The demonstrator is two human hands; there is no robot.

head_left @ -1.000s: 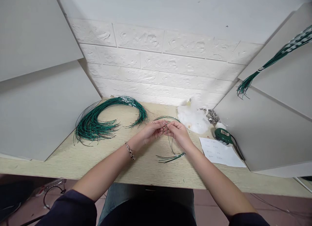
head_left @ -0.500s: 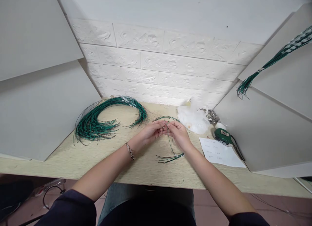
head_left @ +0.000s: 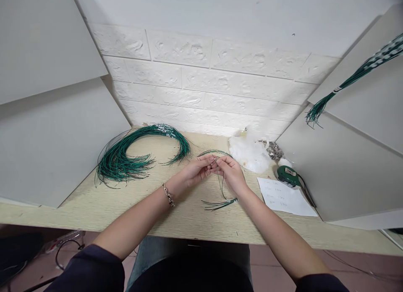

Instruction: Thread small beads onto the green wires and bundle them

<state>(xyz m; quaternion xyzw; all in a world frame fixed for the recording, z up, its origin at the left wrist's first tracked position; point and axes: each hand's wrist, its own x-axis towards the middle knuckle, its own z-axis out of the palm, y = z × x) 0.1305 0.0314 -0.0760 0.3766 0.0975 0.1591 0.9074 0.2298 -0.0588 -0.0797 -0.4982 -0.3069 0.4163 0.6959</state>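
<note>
Left hand (head_left: 199, 169), right hand (head_left: 231, 172): fingertips pinching thin wire (head_left: 223, 196) between them (detail there too small to read). Advisable: steady pinch, light tension, slack untangled.

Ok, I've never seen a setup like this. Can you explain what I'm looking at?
There's no machine: these are a person's bare hands, seen by one head-worn camera looking forward and down. The left hand and right hand meet at the fingertips, holding a thin strand; finer detail there is too small to tell. On the table, a small bunch of green strands lies nearer the body, and a large green bundle to the left. To the right are white fluffy material, small silvery pieces, a sheet of paper and a green tape measure.
</note>
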